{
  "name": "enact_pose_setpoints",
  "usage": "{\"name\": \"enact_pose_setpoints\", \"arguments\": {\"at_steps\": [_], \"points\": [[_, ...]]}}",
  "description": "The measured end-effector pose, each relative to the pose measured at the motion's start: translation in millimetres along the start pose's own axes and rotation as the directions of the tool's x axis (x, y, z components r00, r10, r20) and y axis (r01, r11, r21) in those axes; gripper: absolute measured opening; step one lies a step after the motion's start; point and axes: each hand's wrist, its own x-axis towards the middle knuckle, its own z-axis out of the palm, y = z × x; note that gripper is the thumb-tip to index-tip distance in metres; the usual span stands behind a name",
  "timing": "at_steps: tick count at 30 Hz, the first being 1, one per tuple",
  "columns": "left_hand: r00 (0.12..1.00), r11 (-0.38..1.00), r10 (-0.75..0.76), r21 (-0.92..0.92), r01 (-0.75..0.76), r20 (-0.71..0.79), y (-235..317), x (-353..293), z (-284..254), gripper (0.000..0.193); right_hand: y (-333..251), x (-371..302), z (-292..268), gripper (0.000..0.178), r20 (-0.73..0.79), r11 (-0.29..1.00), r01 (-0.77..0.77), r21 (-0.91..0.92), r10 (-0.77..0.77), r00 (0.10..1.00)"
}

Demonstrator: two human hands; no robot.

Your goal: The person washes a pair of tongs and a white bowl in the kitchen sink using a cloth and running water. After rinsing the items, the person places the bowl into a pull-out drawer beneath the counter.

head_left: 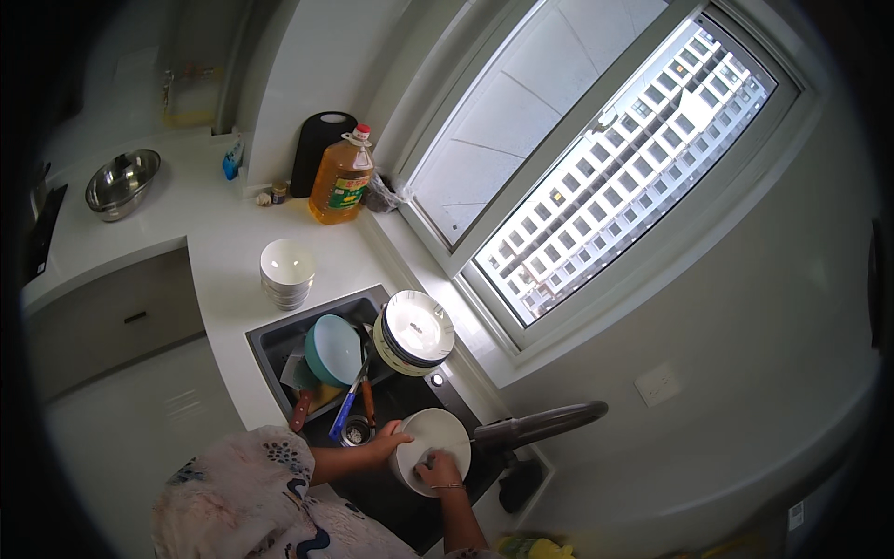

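Over the dark sink point(447, 389), my left hand point(386, 445) grips the rim of a large white bowl point(436, 430) at its left side. My right hand point(441, 470) is inside the bowl, its fingers closed and pressed against the inner surface around a small greyish thing, too small to make out. The grey faucet point(540, 425) reaches in from the right, beside the bowl's rim. Just beyond my left hand lie a blue-handled utensil point(344, 414) and an orange-brown handle point(369, 402), near the metal drain point(356, 431).
A teal bowl point(332, 351) and a brown-handled knife point(301, 410) are in the sink's far left part. Stacked plates point(419, 328) stand at its back edge. White bowls point(287, 265), an oil jug point(341, 182) and a steel bowl point(123, 184) stand on the counter.
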Motion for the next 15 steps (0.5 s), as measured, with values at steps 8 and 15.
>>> {"name": "enact_pose_setpoints", "arguments": {"at_steps": [8,15], "points": [[0.996,0.998,0.029,0.05,-0.033,0.085,-14.6,4.2,-12.0,0.06,-56.3,5.0,10.6,0.027,0.218,0.755,-0.078,0.651,-0.088,0.972],[0.998,0.991,0.061,0.115,-0.063,0.019,4.6,4.1,-9.1,0.063,-27.2,-10.0,1.3,0.024,0.147,0.988,0.053,0.148,-0.075,0.986]]}}
